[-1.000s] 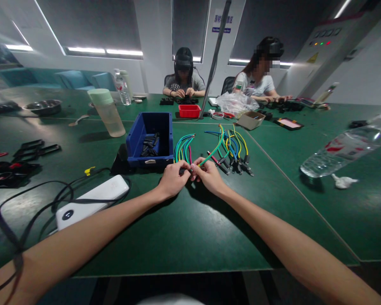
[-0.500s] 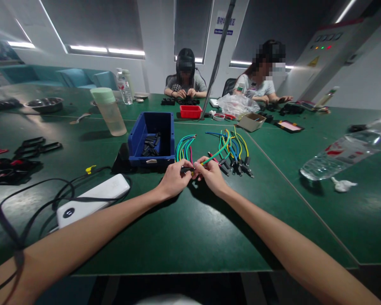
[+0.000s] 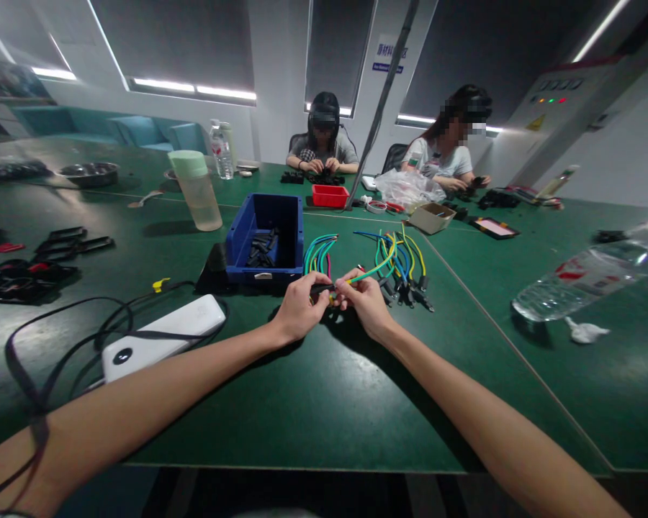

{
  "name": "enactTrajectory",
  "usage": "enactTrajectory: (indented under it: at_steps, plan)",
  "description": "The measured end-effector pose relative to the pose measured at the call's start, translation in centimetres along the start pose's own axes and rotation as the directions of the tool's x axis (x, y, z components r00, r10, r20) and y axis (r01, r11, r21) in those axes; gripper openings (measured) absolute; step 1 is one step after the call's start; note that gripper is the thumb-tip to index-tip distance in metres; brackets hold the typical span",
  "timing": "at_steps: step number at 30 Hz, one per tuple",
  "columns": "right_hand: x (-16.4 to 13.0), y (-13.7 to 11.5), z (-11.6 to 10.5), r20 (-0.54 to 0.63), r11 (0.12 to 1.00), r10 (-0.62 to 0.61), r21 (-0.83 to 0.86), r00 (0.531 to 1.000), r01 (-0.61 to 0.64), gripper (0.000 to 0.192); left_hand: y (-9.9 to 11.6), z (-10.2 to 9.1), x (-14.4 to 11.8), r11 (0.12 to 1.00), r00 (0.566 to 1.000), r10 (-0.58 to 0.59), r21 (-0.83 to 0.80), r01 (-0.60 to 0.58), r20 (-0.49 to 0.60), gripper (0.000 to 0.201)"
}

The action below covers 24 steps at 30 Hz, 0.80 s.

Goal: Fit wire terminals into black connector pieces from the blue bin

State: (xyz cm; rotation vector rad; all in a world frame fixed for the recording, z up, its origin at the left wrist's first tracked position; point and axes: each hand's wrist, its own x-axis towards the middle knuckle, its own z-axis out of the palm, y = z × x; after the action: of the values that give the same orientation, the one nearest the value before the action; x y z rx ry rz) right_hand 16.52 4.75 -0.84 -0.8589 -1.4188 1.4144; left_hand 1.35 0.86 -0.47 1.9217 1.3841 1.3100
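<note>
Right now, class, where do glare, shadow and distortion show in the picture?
Head view: pale glare on the green table; head view: dark shadow below the right hand; head view: the clear bottle looks stretched toward the right edge.

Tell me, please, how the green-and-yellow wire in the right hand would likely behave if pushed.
The green-and-yellow wire would probably flex springily rather than flop, since it curves smoothly beyond the right hand. Being thin, it is likely light.

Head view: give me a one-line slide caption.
Left hand pinches a black piece, right hand a green-yellow wire, near a blue bin.
</note>
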Motion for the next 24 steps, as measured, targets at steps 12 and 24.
enactTrajectory:
  at_steps: [12,24]
  plan:
    - [0.0,0.06,-0.09,-0.002,0.995,-0.031,-0.094,1.0,0.031,0.029,0.11,-0.08,-0.06,0.998,0.998,0.056,0.008,-0.056,0.037,0.017]
    - [-0.21,-0.36,0.19,0.049,0.966,0.136,0.216,0.99,-0.143,0.032,0.13,0.02,-0.22,0.996,0.997,0.074,-0.049,-0.075,-0.018,0.016]
